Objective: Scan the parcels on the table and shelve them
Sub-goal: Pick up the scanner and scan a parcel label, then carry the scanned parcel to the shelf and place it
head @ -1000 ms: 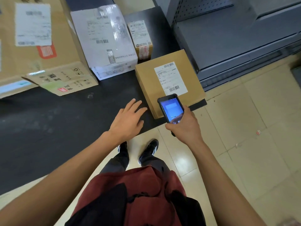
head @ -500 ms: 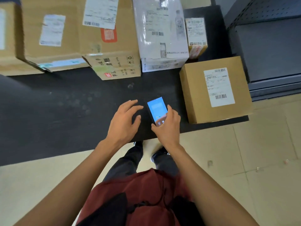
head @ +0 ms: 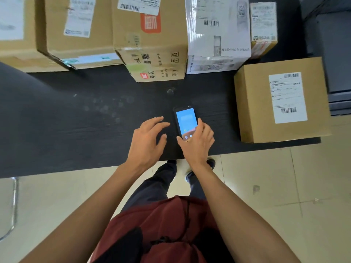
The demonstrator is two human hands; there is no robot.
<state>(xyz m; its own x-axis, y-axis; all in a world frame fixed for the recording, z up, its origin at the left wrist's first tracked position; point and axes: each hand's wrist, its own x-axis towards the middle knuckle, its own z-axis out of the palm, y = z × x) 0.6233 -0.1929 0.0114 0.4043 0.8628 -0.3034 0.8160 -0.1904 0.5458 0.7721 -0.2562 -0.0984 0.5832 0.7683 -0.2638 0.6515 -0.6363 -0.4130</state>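
Scanner (head: 185, 123) has come away from the labelled brown box (head: 281, 100) since a second ago and is now low over the black tabletop (head: 76, 120), screen lit blue; contact with the surface can't be told. Right hand (head: 197, 141) pinches its lower end, fingers (head: 201, 125) on one edge and thumb on the other. Left hand (head: 147, 138) is just beside it, spread loosely, holding nothing. Brown box sits at the tabletop's right end; more parcels line the far edge, including a white-wrapped parcel (head: 216, 33).
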